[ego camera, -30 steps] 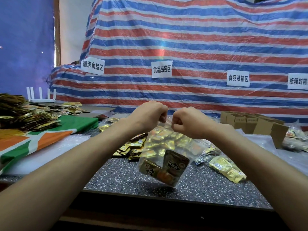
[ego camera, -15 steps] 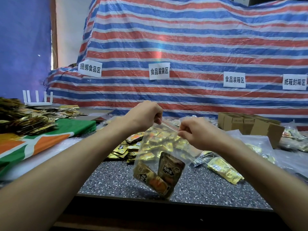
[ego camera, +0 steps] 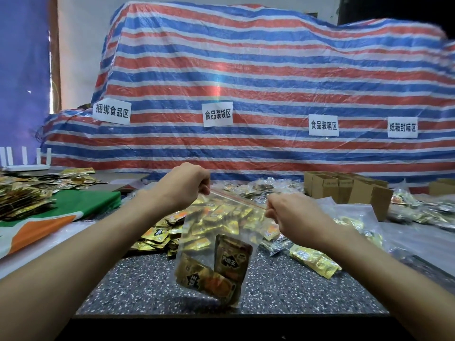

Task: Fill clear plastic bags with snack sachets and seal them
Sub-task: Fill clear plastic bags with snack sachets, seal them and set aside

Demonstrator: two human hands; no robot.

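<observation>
2 curled hands (ego camera: 186,187) (ego camera: 293,212) @ bag (ego camera: 214,242) top corners

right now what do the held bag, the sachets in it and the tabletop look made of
Clear zip-top bag: thin soft plastic film, glossy; see-through and wrinkled. Gold and brown sachets inside: probably metallised foil laminate, judging by mirror-like glints. Speckled dark grey tabletop: stone or terrazzo look, possibly laminate; matt with white flecks.
</observation>
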